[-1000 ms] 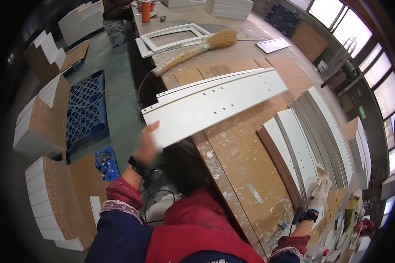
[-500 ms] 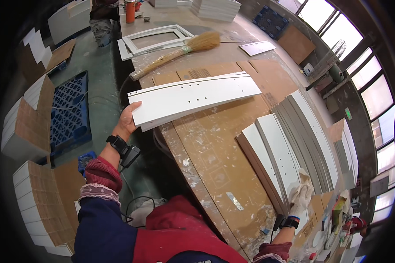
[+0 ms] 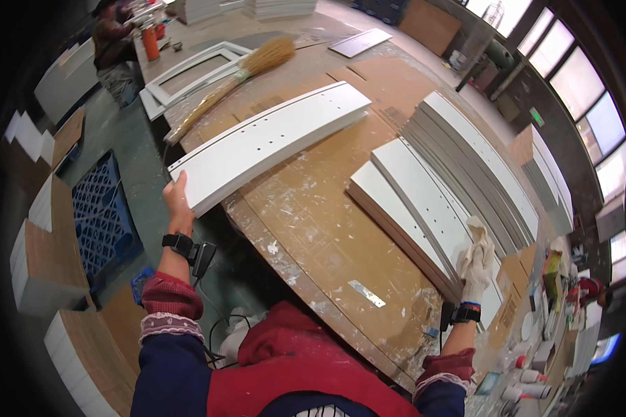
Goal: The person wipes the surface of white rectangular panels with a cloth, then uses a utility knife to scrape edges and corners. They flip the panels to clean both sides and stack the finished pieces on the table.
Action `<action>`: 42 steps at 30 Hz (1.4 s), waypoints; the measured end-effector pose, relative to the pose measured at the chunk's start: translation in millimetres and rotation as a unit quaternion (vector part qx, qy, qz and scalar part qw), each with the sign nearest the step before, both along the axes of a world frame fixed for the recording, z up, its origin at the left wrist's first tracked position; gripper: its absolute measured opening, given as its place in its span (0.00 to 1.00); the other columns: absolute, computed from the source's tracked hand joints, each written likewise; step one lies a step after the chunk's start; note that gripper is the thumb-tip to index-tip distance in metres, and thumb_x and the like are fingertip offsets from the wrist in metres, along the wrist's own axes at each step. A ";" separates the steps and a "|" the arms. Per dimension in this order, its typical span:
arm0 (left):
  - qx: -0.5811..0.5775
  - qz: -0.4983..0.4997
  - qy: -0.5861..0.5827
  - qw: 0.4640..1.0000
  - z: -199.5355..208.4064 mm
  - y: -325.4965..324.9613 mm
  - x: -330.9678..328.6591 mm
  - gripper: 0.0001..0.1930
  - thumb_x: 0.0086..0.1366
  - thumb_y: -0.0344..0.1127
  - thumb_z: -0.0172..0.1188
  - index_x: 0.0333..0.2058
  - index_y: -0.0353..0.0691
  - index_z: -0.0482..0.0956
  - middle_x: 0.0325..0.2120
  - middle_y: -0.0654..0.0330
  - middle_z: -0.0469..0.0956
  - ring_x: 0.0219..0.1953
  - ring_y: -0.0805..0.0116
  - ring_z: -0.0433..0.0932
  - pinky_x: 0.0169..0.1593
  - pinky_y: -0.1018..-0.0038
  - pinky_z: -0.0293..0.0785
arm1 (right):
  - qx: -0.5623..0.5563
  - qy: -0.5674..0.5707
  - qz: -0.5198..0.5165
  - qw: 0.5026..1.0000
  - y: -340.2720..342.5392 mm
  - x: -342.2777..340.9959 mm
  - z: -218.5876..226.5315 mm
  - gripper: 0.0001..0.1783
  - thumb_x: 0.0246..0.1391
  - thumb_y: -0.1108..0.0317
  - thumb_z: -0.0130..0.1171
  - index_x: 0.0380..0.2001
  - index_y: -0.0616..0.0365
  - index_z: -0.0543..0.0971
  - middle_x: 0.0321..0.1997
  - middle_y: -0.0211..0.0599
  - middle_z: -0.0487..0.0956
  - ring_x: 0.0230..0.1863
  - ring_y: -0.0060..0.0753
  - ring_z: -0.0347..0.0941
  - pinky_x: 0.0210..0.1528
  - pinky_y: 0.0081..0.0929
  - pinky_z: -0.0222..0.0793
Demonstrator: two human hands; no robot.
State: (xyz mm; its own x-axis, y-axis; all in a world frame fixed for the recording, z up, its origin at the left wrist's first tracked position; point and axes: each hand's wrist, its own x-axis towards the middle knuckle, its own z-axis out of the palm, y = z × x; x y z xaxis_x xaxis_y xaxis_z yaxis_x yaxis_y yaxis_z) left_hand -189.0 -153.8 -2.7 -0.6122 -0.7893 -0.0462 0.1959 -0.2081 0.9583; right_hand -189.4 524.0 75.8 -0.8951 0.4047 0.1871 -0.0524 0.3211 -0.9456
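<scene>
- My left hand [image 3: 179, 198] grips long, smooth white panels [image 3: 271, 135], thumb on top.
- My right hand [image 3: 475, 270], in wrinkled white fabric [image 3: 480, 236], touches a drilled board [image 3: 424, 196]; I cannot tell its grip.

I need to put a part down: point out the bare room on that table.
Widest: the paint-spattered cardboard between the white panels in the left hand and the stacked panels at the right hand, though a shiny strip lies there. Smaller: the tabletop between the broom and the far white stacks. Crowded: the right end, with bottles.
</scene>
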 end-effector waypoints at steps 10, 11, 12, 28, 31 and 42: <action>-0.523 -0.128 -0.095 0.837 116.1 132.4 -22.8 0.25 0.56 0.34 0.59 0.51 0.29 0.65 0.54 0.46 0.64 0.57 0.55 0.64 0.59 0.65 0.60 | 0.093 0.078 -0.039 0.992 7.3 2.6 -19.8 0.26 0.57 0.69 0.52 0.59 0.61 0.63 0.56 0.40 0.71 0.55 0.29 0.68 0.55 0.22 0.62; -0.427 -0.281 -0.084 0.855 121.9 164.7 -41.5 0.26 0.57 0.35 0.58 0.52 0.29 0.65 0.55 0.46 0.65 0.57 0.56 0.64 0.59 0.66 0.60 | 0.135 0.045 -0.061 0.988 9.1 7.4 -15.9 0.26 0.56 0.68 0.53 0.58 0.60 0.64 0.57 0.41 0.71 0.56 0.31 0.68 0.55 0.23 0.62; -0.408 -0.369 -0.072 0.832 118.6 187.0 -64.3 0.27 0.58 0.36 0.57 0.53 0.29 0.64 0.55 0.45 0.65 0.58 0.56 0.64 0.59 0.67 0.60 | 0.174 0.012 -0.078 0.982 -1.3 11.6 -3.9 0.26 0.56 0.67 0.54 0.58 0.58 0.65 0.57 0.42 0.71 0.56 0.33 0.69 0.55 0.24 0.62; -0.526 -0.402 -0.107 0.742 76.4 318.4 -183.5 0.18 0.54 0.37 0.59 0.40 0.30 0.73 0.35 0.42 0.76 0.40 0.47 0.75 0.45 0.63 0.70 | 0.340 0.069 -0.051 0.937 -1.7 21.8 11.6 0.26 0.47 0.73 0.58 0.52 0.60 0.70 0.54 0.51 0.71 0.56 0.48 0.68 0.57 0.31 0.63; -0.502 -0.391 -0.130 0.760 69.7 286.0 -162.4 0.19 0.53 0.36 0.59 0.42 0.30 0.74 0.36 0.44 0.77 0.40 0.50 0.76 0.46 0.65 0.70 | 0.359 0.087 -0.021 0.929 -9.1 21.2 15.7 0.25 0.51 0.69 0.59 0.53 0.59 0.70 0.55 0.49 0.71 0.56 0.45 0.69 0.56 0.31 0.64; -0.021 -0.454 -0.195 0.869 55.6 215.7 -14.5 0.12 0.57 0.35 0.63 0.36 0.36 0.72 0.29 0.63 0.76 0.27 0.81 0.71 0.29 0.83 0.65 | 0.282 0.046 0.095 0.954 -25.8 19.4 8.5 0.24 0.50 0.76 0.58 0.53 0.62 0.70 0.54 0.49 0.72 0.56 0.42 0.68 0.56 0.30 0.64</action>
State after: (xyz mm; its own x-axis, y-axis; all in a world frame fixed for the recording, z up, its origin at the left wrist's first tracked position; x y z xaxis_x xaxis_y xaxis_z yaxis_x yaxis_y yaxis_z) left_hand -203.5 61.9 52.9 -0.9280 0.0048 -0.3725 -0.3719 -0.0699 0.9256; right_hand -170.0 498.1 84.4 -0.9112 0.0492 0.4091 -0.2352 0.7532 -0.6143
